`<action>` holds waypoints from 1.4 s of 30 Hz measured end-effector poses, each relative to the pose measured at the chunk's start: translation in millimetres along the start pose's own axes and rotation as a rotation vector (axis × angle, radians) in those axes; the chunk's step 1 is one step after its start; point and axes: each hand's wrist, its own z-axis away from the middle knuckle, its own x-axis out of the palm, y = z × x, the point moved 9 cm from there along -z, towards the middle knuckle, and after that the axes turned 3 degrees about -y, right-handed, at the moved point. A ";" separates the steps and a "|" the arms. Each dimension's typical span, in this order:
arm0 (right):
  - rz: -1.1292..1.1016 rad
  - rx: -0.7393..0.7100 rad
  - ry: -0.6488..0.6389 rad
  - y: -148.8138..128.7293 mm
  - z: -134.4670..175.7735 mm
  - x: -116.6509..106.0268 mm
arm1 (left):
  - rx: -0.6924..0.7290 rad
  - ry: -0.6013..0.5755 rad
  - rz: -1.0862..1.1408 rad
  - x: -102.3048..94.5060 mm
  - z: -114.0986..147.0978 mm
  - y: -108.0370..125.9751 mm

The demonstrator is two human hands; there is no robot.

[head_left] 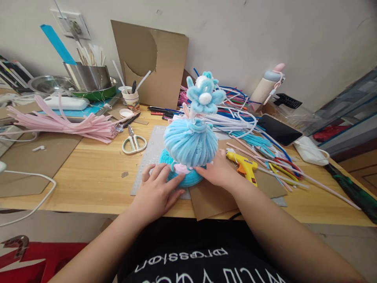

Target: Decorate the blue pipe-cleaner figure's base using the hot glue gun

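In front of me stands a light-blue fuzzy pipe-cleaner figure point(191, 143), with a puffy ribbed dome, blue-and-white flowers point(205, 96) on top and a turquoise coiled base point(188, 179). A pale pink patch shows between dome and base. My left hand point(160, 185) grips the base from the left, thumb along its front and fingers partly spread on its side. From the right, my right hand point(219, 169) holds the base with the thumb at its front edge; its other fingers are mostly hidden behind the dome.
A yellow glue gun point(244, 165) lies on cardboard point(212, 202) beside my right forearm. Scissors point(134, 143) and a pink pipe-cleaner bundle point(67, 124) are left. A grey cutting mat point(150, 157) is underneath. Behind are coloured pipe cleaners point(235, 122), a phone point(278, 129) and a bottle point(266, 86).
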 end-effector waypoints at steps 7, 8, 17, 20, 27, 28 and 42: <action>-0.156 0.036 0.100 1.0 8.1 -12.5 | -0.029 -0.016 0.026 -0.4 -0.2 -1.1; -0.163 0.040 0.098 1.6 8.0 -12.1 | -0.052 -0.026 0.037 0.4 0.4 -1.0; -0.186 0.029 0.016 3.7 4.2 -3.9 | -0.176 0.061 -0.040 6.2 7.4 12.2; -0.201 0.020 0.033 2.6 3.7 -6.2 | -0.166 0.031 -0.075 9.4 3.5 13.5; -0.203 0.017 0.004 2.7 0.9 -3.0 | -0.146 -0.002 -0.113 11.1 -7.2 17.0; -0.206 0.021 0.001 3.1 0.6 -2.4 | -0.150 -0.008 -0.111 11.9 -8.9 17.4; -0.209 -0.012 -0.013 -2.8 2.7 -5.4 | -0.510 0.203 0.046 -6.6 17.6 -35.9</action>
